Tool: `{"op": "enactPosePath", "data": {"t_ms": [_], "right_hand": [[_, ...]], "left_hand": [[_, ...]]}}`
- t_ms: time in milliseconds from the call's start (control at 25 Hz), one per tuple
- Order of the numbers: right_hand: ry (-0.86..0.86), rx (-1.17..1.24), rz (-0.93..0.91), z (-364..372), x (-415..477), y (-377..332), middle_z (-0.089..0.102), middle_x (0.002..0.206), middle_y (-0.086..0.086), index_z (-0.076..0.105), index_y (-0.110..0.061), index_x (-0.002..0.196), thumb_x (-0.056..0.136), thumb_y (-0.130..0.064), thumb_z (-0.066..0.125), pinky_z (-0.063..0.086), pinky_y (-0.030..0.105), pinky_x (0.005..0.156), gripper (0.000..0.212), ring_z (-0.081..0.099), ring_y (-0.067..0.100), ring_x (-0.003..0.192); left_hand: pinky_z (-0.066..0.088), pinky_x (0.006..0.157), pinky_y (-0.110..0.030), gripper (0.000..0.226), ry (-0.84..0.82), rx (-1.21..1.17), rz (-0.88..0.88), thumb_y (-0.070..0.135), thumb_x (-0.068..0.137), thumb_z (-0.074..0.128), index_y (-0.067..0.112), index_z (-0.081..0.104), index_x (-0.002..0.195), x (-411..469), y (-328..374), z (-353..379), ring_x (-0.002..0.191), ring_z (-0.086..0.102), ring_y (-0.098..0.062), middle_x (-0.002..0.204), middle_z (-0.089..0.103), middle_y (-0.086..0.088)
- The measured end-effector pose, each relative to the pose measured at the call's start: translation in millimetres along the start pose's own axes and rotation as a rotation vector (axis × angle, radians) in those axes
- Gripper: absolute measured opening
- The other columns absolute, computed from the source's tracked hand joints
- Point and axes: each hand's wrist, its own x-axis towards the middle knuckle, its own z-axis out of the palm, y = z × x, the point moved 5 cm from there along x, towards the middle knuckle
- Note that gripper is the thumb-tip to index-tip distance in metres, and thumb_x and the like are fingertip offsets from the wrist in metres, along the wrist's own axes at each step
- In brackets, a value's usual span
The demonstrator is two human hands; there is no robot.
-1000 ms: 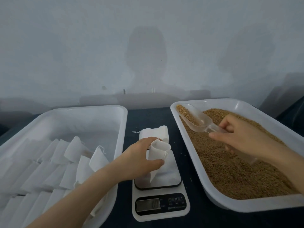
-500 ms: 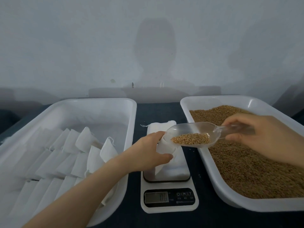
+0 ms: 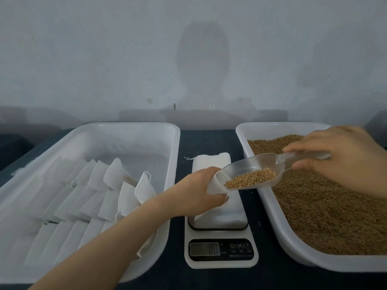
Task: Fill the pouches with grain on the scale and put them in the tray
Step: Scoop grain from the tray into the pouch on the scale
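Small white cloth pouch (image 3: 215, 184), mouth pinched open by the left hand (image 3: 195, 192) over the white digital scale (image 3: 221, 263), to catch brown grain (image 3: 251, 179) from the tilted clear plastic scoop (image 3: 263, 164), its handle gripped in the right hand's (image 3: 343, 158) curled fingers (image 3: 303, 165).

We found writing only on the scale (image 3: 221, 251); its grey display (image 3: 204, 249) showed two faint digits at the right, which we took for "0.0", though we could not be sure of the point between them; on the black panel (image 3: 240, 250) beside it we read a power sign, then "M", then "T"; small print sat under each of the three, and a further line ran along the panel's lower edge, all too small for us to read.
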Motion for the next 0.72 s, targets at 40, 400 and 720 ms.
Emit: {"op": "enactPosePath", "data": {"t_ms": [40, 400, 720], "right_hand": [[0.003, -0.016, -0.008, 0, 2, -1, 0.056, 0.087, -0.037, 0.056, -0.06, 0.101, 0.069, -0.068, 0.041, 0.028, 0.036, 0.092, 0.036, 0.051, 0.001, 0.082], [0.03, -0.177, -0.052, -7, 14, -8, 0.062, 0.097, -0.025, 0.062, -0.053, 0.107, 0.069, -0.069, 0.041, 0.011, 0.029, 0.102, 0.047, 0.047, 0.005, 0.094], [0.017, -0.291, -0.073, -16, 20, -24, 0.062, 0.099, -0.024, 0.059, -0.059, 0.107, 0.074, -0.064, 0.047, 0.008, 0.033, 0.102, 0.035, 0.048, 0.011, 0.107]], "left_hand": [[0.039, 0.071, -0.01, 0.053, 0.001, -0.005, -0.004, 0.044, 0.086, 0.064, 0.034, 0.04, 0.133, 0, 0, 0, 0.096, 0.052, -0.006, 0.113, 0.051, 0.016], [0.045, 0.078, -0.01, 0.051, 0.071, -0.114, 0.011, 0.043, 0.075, 0.076, 0.036, 0.052, 0.12, -2, 4, -5, 0.101, 0.056, -0.002, 0.115, 0.058, 0.017], [0.046, 0.078, -0.01, 0.05, 0.089, -0.139, 0.014, 0.047, 0.071, 0.078, 0.04, 0.052, 0.114, -2, 6, -6, 0.1, 0.058, -0.003, 0.115, 0.059, 0.017]]}}
